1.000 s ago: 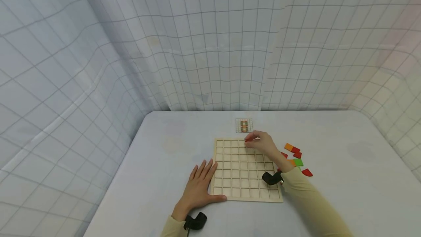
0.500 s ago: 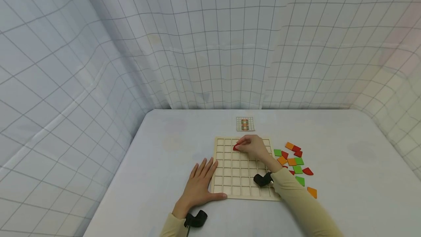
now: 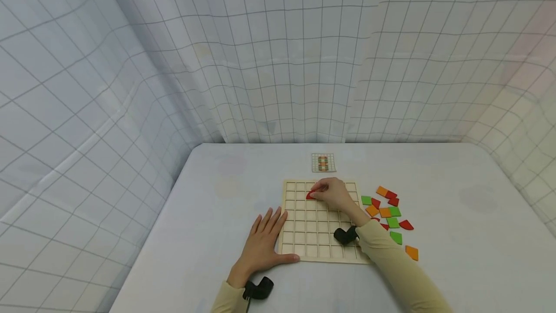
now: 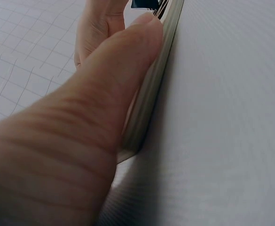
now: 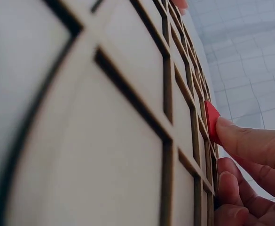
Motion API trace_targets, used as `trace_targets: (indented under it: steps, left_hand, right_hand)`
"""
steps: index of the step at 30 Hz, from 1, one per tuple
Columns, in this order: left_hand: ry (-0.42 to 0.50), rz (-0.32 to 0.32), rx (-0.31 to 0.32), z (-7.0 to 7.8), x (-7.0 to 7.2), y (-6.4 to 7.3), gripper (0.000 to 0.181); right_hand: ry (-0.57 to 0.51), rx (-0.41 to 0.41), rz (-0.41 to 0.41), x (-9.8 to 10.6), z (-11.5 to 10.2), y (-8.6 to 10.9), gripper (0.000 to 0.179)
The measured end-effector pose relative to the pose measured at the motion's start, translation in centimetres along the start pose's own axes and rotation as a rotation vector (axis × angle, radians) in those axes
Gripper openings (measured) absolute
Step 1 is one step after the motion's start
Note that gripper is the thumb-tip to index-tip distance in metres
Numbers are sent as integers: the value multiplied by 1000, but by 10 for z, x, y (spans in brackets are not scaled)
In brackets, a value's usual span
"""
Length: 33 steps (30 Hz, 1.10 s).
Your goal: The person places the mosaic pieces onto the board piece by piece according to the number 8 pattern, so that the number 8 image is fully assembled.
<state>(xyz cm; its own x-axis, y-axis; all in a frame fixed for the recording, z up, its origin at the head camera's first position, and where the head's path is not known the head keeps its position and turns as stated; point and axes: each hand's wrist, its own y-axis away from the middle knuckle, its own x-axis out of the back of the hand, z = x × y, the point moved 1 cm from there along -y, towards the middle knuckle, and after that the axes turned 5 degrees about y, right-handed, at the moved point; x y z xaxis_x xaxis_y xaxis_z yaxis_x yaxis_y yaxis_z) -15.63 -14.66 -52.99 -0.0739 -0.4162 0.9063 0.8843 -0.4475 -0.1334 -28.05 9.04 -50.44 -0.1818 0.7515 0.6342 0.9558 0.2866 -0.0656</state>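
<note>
A wooden grid board [image 3: 299,240] with square cells lies on the white table. Over its upper part my right hand [image 3: 335,192] pinches a red quarter-circle tile [image 3: 310,195] between thumb and fingers. In the right wrist view the red tile [image 5: 212,121] stands close over the cells, its edge by the grid ridges. My left hand [image 3: 260,245] rests at the board's left side, fingers spread straight and thumb along the lower left corner. The left wrist view shows that thumb [image 4: 128,52] against the board's edge [image 4: 149,103].
Right of the board lie several loose tiles: green [image 3: 393,222], orange [image 3: 411,252] and red [image 3: 406,225]. Behind the board is a small pattern card [image 3: 323,163] printed with a coloured figure on a grid. A gridded white curtain [image 3: 278,86] hangs at the table's back edge.
My right hand has moved left and slightly down from the board's top edge, carrying the red tile to the upper cells, then almost stopped. The left hand has stayed in place.
</note>
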Motion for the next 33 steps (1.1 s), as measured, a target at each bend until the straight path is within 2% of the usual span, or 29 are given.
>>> trace_targets:
  steps: [7,14,20,24,27,29,33]
  left_hand:
    - [-7,-2,5,0,-1,-1,110]
    - [-20,5,-11,0,-1,-4,111]
    - [-27,22,-33,3,2,-7,110]
    - [-28,13,-21,2,0,-5,110]
    - [-24,10,-6,0,-2,-2,110]
    - [-19,15,-5,-2,-3,-1,110]
    - [-7,38,-26,0,-1,0,110]
  right_hand:
    - [23,-14,3,3,-4,1,7]
    - [53,-55,-34,9,-5,1,6]
    - [57,-29,-86,18,-4,4,16]
    - [22,31,-98,26,0,14,26]
    - [26,99,-68,37,5,23,27]
    - [47,111,-20,45,10,30,24]
    - [76,48,79,67,24,43,17]
